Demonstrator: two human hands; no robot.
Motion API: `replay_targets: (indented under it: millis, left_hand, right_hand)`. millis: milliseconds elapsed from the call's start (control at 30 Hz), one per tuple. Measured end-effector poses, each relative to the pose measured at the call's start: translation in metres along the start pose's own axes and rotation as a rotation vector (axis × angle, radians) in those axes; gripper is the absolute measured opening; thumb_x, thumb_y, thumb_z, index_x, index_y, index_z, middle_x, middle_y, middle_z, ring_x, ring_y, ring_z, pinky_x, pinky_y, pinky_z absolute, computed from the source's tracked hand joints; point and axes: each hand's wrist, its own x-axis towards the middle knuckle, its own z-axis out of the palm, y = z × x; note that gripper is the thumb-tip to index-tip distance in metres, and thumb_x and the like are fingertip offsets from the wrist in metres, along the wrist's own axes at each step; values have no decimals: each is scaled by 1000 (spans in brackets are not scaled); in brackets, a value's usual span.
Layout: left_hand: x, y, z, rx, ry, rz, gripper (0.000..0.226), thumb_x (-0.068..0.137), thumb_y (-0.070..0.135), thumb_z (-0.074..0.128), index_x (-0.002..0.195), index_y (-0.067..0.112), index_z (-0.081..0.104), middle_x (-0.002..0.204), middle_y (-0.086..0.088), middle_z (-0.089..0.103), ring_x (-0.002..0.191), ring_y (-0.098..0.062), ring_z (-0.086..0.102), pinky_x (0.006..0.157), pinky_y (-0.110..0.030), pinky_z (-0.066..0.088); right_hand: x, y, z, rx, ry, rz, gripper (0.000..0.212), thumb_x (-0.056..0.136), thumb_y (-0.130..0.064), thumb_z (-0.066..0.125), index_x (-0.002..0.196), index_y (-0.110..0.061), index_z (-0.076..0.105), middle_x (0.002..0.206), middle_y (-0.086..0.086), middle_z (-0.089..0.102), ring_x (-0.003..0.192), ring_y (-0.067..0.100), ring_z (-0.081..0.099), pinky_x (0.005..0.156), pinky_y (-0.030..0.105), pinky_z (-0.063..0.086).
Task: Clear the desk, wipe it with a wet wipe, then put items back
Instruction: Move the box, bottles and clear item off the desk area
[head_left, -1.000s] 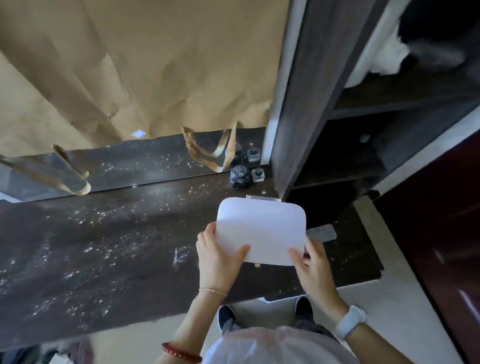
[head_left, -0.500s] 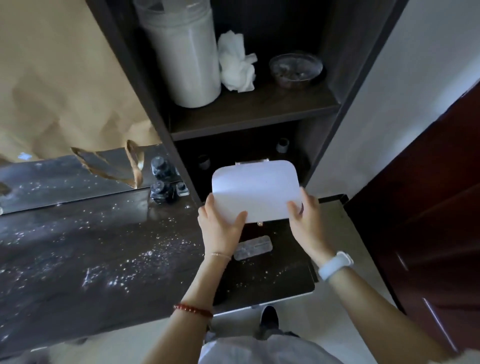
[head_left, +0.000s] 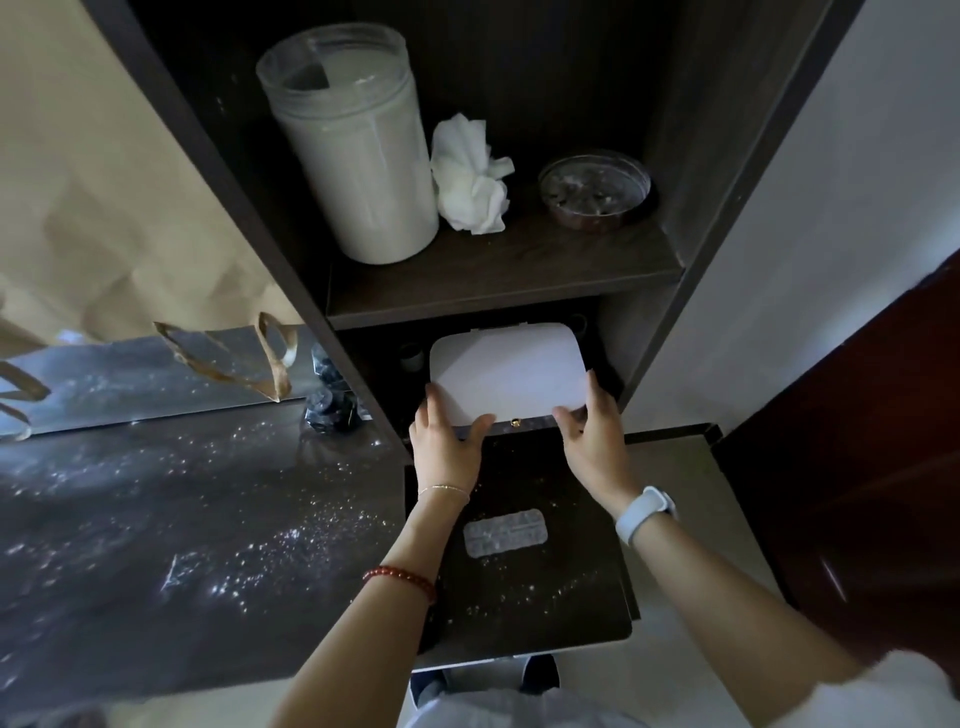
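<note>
A flat white box with rounded corners sits partly inside the lower shelf compartment at the desk's right end. My left hand grips its near left corner and my right hand grips its near right corner. The dark desk is speckled with white dust. A clear blister pack lies on the desk just below my hands. A crumpled white wipe rests on the upper shelf.
On the upper shelf stand a tall white canister and a shallow round dish. Small dark bottles stand by the shelf's left post. Brown paper covers the wall; a dark red door is at right.
Both hands have carried the white box from above the desk to the right and forward into the lower shelf compartment. The view has swung right toward the shelf unit.
</note>
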Motion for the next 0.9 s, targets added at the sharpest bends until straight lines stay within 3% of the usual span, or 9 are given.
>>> replay_targets:
  millis: [333,400,500,600,667,733,833,900]
  left_hand:
    - [10,7,4,45,12,-12,79,85,34,59,142,5,13,144,-20,27,130,-36,26,107,-40,22]
    - [-3,0,6,48,68,54,71,87,29,56,141,5,17,145,-19,27,132,-34,26,108,-40,24]
    - [-38,-29,9,87,105,126,59,88,30,50,138,8,29,143,-15,31,132,-30,29,106,-41,29]
    - [-76,-76,10,243,76,97,59,79,40,36,131,13,40,134,-13,45,123,-33,42,96,-49,38]
    - [-94,-109,8,404,45,54,56,77,39,36,126,14,43,128,-15,52,117,-36,49,89,-52,42]
    - [-109,-138,5,535,20,-31,56,77,39,35,126,13,44,128,-17,53,119,-35,44,87,-55,43]
    - [-122,-169,1,655,-23,-91,58,79,41,34,128,12,45,133,-16,50,124,-30,29,90,-55,42]
    - [-124,-179,0,707,-45,-71,57,81,41,34,129,13,44,135,-14,48,126,-28,26,94,-53,40]
  right_hand:
    - [7,-9,10,-26,91,69,61,91,-19,54,141,-5,23,136,23,36,123,34,40,98,35,37]
    - [-7,-6,15,-18,178,1,60,89,-17,56,139,-3,26,137,23,37,128,32,37,101,33,35]
    - [-43,16,29,-46,259,-154,49,85,-7,59,130,-4,40,123,19,48,112,29,51,92,35,47]
    - [-77,52,51,-211,-28,-122,41,86,-8,58,125,-7,48,117,15,54,108,28,54,87,40,51]
    - [-86,73,67,-369,-336,-10,43,90,-16,51,132,-11,41,130,11,48,118,27,45,94,39,44]
    - [-86,92,86,-559,-574,17,49,92,-21,45,138,-16,31,140,7,36,125,27,36,97,38,37]
    - [-78,112,113,-729,-690,-70,59,89,-19,46,143,-19,21,149,7,22,132,30,25,102,43,32]
    - [-70,120,129,-818,-737,-107,64,88,-18,47,144,-19,16,153,7,13,137,31,14,109,47,21]
